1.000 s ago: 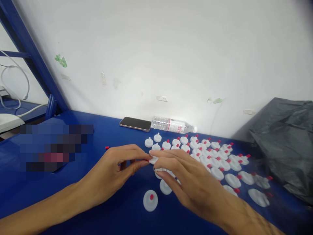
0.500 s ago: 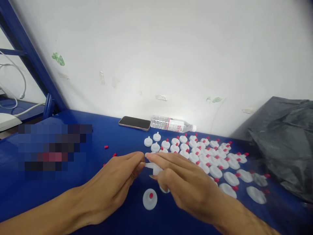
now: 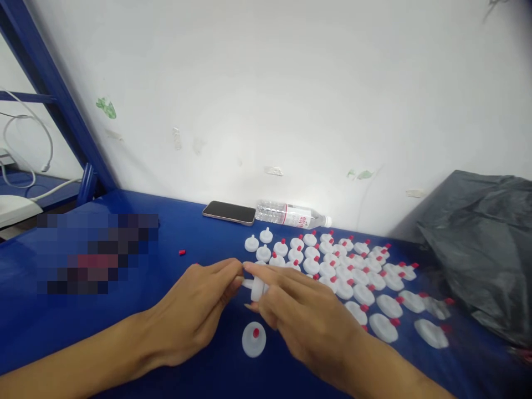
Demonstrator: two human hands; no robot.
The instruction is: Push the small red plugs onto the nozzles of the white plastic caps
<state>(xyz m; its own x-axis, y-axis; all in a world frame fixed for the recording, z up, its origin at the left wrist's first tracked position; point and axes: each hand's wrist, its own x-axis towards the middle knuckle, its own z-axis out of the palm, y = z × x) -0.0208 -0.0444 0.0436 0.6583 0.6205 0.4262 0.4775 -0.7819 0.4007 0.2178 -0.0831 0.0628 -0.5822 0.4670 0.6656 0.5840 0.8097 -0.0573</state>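
My right hand (image 3: 305,310) grips a white plastic nozzle cap (image 3: 257,290), turned on its side with its thin spout pointing left. The fingers of my left hand (image 3: 210,299) are pinched together at the spout's tip; whatever is between them is hidden. Both hands meet just above the blue table. Below them a white nozzle cap with a red tip (image 3: 253,341) lies on the tabletop. Beyond the hands stand a few white nozzle caps without red tips (image 3: 251,244). One loose small red tip cap (image 3: 182,252) lies to the left.
Many red-tipped white nozzle caps (image 3: 363,294) spread over the right of the blue table (image 3: 166,227). A phone (image 3: 229,213) and a clear plastic bottle (image 3: 291,215) lie along the wall. A dark plastic bag (image 3: 482,249) stands at the right, a blue frame (image 3: 62,111) at the left.
Both hands have shifted slightly left with the nozzle cap, whose spout is closer to my left fingers. The view has tilted a little. Red tip caps near my left hand are now out of sight.
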